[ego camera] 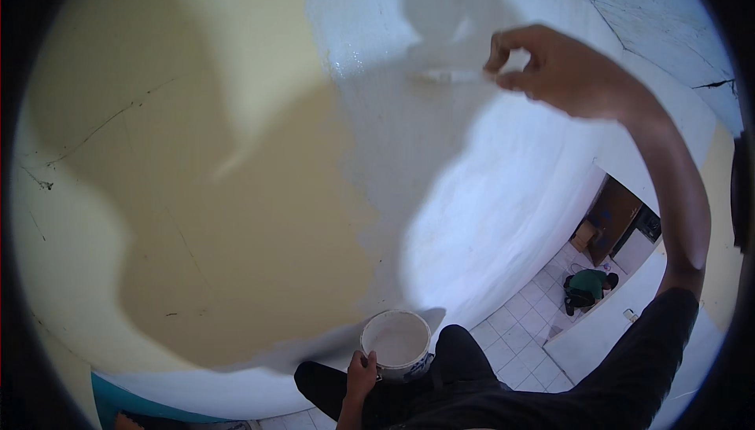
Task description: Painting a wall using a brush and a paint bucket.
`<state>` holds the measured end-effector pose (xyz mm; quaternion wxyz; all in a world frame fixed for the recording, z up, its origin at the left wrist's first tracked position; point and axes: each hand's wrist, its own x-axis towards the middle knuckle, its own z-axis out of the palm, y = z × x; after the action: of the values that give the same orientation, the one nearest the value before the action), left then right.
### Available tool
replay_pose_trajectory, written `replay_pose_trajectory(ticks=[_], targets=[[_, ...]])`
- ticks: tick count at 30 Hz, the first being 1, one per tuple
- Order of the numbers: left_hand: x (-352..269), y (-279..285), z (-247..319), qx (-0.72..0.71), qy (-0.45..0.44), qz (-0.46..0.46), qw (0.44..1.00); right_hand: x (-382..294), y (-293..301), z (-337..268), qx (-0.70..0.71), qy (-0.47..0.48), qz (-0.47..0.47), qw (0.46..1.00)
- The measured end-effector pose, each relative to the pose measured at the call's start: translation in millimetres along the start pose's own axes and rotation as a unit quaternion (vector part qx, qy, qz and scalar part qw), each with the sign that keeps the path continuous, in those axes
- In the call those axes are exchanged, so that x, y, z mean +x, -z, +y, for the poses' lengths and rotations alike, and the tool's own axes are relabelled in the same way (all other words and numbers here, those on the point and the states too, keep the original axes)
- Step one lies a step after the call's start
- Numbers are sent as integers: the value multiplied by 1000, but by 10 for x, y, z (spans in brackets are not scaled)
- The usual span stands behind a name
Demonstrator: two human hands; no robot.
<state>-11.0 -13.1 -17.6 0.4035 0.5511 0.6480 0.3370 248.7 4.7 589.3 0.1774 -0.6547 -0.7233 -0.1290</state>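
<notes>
Up at the wall, my right hand (531,70) pinches a pale paintbrush (451,76) between thumb and fingers. The brush is blurred and points left, over white paint (377,111) that looks wet and shiny in one spot. Left of it the wall (265,223) is still yellow, with an uneven border between the two colours. Low in the view, my left hand (361,374) grips the near-left rim of a paint bucket (396,338) between my knees. Whitish paint coats its inside.
A person in a green top (587,285) crouches on the tiled floor (513,335) far below at the right. Near them are a low white wall (596,335), a brown door (613,218) and a cardboard box (584,235). Thin cracks (112,117) run across the yellow wall.
</notes>
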Motion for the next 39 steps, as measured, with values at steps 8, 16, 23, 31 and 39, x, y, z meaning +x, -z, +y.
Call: replay_pose_trajectory(ticks=[8, 16, 23, 31, 39], targets=[[-22, -26, 1, 6, 8, 7, 1000, 191, 684, -275, 46, 17, 143, 988], [9, -54, -12, -17, 19, 0, 1000, 329, 515, -265, -14, 85, 375, 923], [-34, -42, 42, -10, 11, 16, 1000, 364, -385, -21, 8, 157, 323, 933], [38, -67, -142, -6, 9, 3, 1000, -164, -409, 263, 59, 67, -35, 995], [78, -113, -70, -22, 9, -13, 1000, 470, 510, 439, 68, -51, 120, 989]])
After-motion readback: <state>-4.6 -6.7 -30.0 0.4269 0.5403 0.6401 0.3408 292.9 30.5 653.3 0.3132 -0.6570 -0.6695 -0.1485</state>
